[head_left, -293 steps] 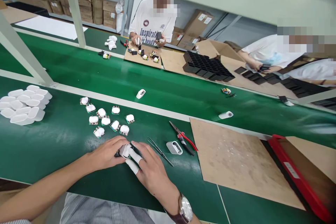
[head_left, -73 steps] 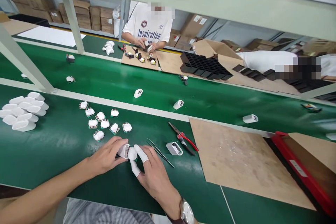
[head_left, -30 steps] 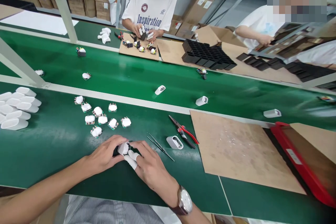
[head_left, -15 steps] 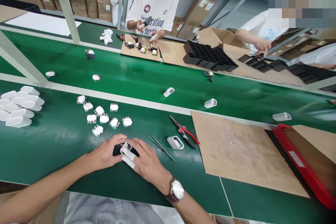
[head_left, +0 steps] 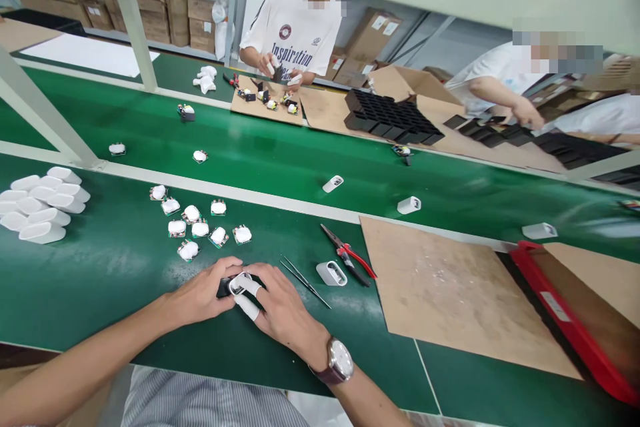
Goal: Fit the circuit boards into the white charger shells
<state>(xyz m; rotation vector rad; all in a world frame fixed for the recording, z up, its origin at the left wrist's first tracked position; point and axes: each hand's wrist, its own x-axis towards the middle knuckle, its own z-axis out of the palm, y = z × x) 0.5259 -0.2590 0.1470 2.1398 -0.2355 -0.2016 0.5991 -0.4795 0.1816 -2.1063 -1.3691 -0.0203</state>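
In front of me, a white oval plastic housing [head_left: 237, 285] lies between my hands with its hollow end facing the right one. A black piece [head_left: 223, 288] shows beside it; how the two join is hidden. My left hand [head_left: 207, 290] is closed around these parts. White finger covers sit on two fingers of my right hand [head_left: 280, 310], which is closed on the housing, one covered fingertip pressing at its opening. Tweezers [head_left: 306, 282], another white housing [head_left: 331, 273] and red-black pliers [head_left: 349, 255] lie to the right. Small circuit boards with white tops [head_left: 200, 228] lie beyond my hands.
Several white housings [head_left: 43, 232] are stacked at left. Boards and housings [head_left: 409, 205] lie on the green belt [head_left: 270, 160]. A cardboard sheet [head_left: 440, 293] and red-rimmed tray [head_left: 565, 313] are at right. Co-workers [head_left: 295, 33] work across the belt, near black trays [head_left: 390, 117].
Things on the belt have shifted right. My right fingers have moved slightly on the housing, which both hands still hold. Across the belt, the co-workers' hands have moved.
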